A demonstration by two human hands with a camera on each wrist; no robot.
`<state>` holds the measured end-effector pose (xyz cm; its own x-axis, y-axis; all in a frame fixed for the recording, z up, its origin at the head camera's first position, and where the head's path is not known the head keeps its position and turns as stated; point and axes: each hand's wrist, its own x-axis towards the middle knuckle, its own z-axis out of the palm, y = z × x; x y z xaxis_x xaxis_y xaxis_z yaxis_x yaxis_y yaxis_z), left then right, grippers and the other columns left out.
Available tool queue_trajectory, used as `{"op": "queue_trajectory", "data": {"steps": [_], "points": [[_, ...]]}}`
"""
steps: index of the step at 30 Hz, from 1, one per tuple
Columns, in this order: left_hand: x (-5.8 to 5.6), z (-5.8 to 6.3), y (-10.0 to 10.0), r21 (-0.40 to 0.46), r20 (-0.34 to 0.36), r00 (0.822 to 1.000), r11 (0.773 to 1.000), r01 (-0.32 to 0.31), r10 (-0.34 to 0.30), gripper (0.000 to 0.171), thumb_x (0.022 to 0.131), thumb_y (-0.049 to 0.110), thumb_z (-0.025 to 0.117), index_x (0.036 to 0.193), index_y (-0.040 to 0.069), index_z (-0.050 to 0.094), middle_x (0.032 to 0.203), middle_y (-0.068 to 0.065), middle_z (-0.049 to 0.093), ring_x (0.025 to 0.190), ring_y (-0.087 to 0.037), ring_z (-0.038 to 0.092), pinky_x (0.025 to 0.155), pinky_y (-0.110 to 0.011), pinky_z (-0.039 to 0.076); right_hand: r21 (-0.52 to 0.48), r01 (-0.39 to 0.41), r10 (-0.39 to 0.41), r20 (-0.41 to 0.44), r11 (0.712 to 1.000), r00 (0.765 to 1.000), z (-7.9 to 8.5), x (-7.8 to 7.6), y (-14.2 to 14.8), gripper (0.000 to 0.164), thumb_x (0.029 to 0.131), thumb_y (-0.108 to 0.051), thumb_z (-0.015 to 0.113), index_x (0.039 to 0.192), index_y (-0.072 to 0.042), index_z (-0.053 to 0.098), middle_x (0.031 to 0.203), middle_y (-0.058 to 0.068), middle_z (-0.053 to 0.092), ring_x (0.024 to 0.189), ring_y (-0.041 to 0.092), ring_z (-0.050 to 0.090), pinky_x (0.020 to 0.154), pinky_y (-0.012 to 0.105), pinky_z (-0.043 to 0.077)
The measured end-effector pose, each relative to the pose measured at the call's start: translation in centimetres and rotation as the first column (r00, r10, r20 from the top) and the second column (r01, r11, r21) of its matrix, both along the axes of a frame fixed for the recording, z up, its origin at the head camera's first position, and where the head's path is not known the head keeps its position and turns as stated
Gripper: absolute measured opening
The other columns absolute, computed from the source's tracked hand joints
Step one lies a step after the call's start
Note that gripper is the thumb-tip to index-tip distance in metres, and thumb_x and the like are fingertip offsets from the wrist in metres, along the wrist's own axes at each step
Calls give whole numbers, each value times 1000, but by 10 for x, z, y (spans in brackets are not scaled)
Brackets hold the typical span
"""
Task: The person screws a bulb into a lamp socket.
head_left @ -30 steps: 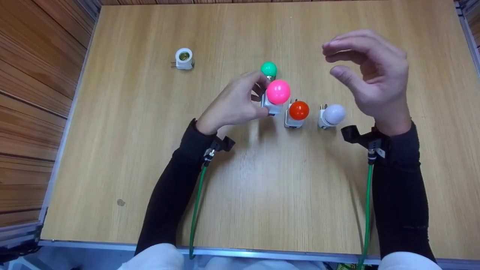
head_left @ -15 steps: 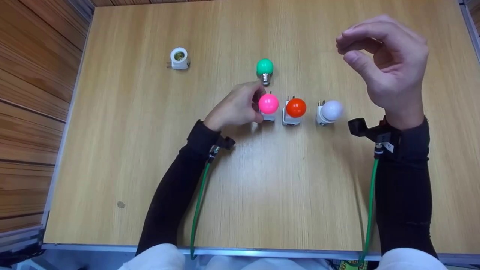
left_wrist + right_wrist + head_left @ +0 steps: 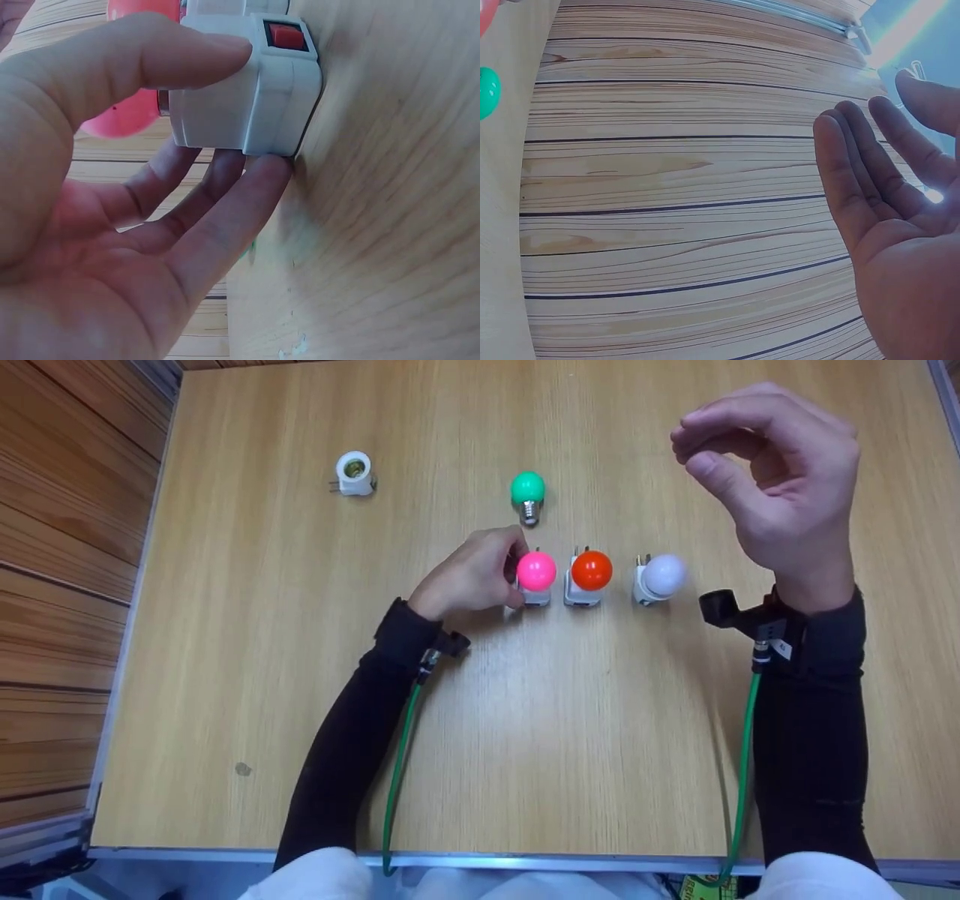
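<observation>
My left hand [image 3: 474, 572] holds a white plug-in lamp socket [image 3: 214, 116] that stands on the table. In the left wrist view the thumb lies on one side of the socket and the fingers on the other; a red switch [image 3: 286, 36] shows on its base. A pink bulb [image 3: 536, 571] sits in this socket. Just to its right, an orange-red bulb [image 3: 592, 570] is in a second socket, and a white bulb [image 3: 665, 575] is in a third. My right hand [image 3: 787, 484] is raised over the table, fingers loosely bent, holding nothing.
A green bulb [image 3: 528, 489] with a bare metal screw base lies behind the pink one. Farther left stands a white socket [image 3: 355, 486] without a bulb, its prongs pointing left. Green cables [image 3: 742, 780] run from both wrist cameras past the front edge of the table [image 3: 465, 780].
My left hand has lowered the socket with the pink bulb onto the table, in line beside the orange-red one. My right hand has moved up and slightly right, away from the bulbs.
</observation>
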<state>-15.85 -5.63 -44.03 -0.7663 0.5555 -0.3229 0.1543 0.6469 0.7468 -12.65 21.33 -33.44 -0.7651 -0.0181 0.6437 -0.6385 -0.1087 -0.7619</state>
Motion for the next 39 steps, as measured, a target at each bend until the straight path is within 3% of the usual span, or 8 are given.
{"op": "queue_trajectory", "data": {"steps": [7, 12, 17, 22, 27, 31, 36, 39], "points": [[2, 0, -2, -33, 59, 998, 999, 6, -4, 49, 83, 7, 87, 125, 7, 61, 109, -7, 60, 100, -21, 54, 84, -29, 46, 15, -4, 4, 11, 1000, 1000, -1, 2, -2, 20, 84, 14, 73, 98, 26, 67, 94, 15, 78, 86, 19, 76, 88, 23, 66], [2, 2, -5, -39, 76, 997, 999, 10, -7, 52, 82, 1, 84, 129, 6, 62, 116, -8, 64, 108, -23, 59, 93, -30, 51, 45, -2, 0, 28, 999, 1000, -2, 2, -5, 19, 86, 13, 73, 99, 25, 68, 94, 9, 79, 86, 18, 76, 87, 20, 65], [-2, 8, -10, -45, 106, 992, 997, -63, 67, 49, 88, -2, 78, 134, 7, 61, 124, -8, 66, 116, -24, 61, 99, -33, 54, 191, -5, 5, -1, 982, 1000, -10, -6, -3, 20, 90, 10, 72, 103, 24, 67, 99, 0, 79, 90, 13, 76, 89, 17, 64], [-5, 14, -22, -12, 96, 980, 985, -174, 175, 46, 93, 3, 76, 136, 8, 61, 131, -10, 66, 123, -25, 63, 104, -36, 57, 341, -3, -4, 17, 940, 1000, -23, -15, 5, 18, 91, 13, 71, 107, 21, 70, 103, -7, 78, 92, 9, 75, 90, 15, 62], [-10, 16, -38, 62, 27, 965, 963, -263, 262, 44, 94, 7, 76, 135, 4, 62, 134, -14, 66, 125, -27, 65, 108, -39, 57, 457, 2, -32, 58, 890, 998, -33, -27, 16, 19, 91, 13, 72, 110, 15, 74, 104, -12, 76, 94, 5, 74, 90, 13, 61], [-15, 17, -48, 98, 11, 943, 938, -333, 334, 44, 94, 9, 77, 136, 4, 62, 134, -16, 66, 121, -25, 64, 107, -39, 56, 559, -7, -40, 72, 829, 997, -32, -40, 24, 19, 93, 9, 73, 111, 8, 77, 106, -20, 74, 95, 0, 73, 89, 9, 59], [-19, 16, -56, 125, 11, 922, 915, -385, 386, 44, 95, 10, 76, 136, 3, 62, 134, -17, 66, 121, -24, 65, 107, -39, 56, 682, -28, -32, 75, 731, 997, -34, -55, 30, 19, 97, 0, 73, 115, 3, 77, 108, -30, 70, 97, -7, 70, 87, 5, 56], [-21, 16, -60, 152, -3, 913, 902, -404, 409, 43, 96, 11, 75, 136, 2, 62, 134, -18, 66, 120, -25, 65, 107, -39, 56, 729, -47, -39, 100, 683, 994, -37, -63, 33, 19, 98, -5, 74, 116, -1, 78, 106, -24, 72, 96, -9, 68, 85, 4, 55]]}}
